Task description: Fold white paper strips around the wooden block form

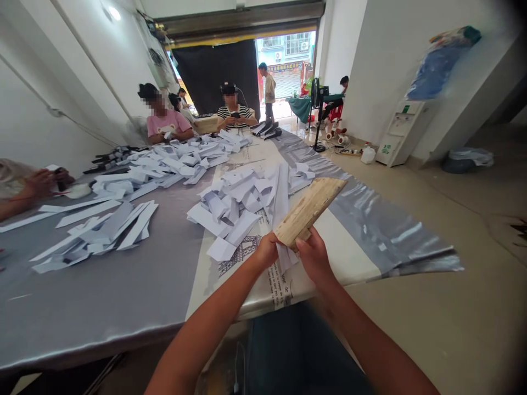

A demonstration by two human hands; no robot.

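Wood piece (312, 210), near end in fingers (305, 248)

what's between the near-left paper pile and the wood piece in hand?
Head view, going right from the pile: a bare stretch of gray tablecloth, then the middle paper heap, up to the wood piece.

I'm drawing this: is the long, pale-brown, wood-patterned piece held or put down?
Held: the left grip and right grip clasp the wood-patterned piece at its near end.
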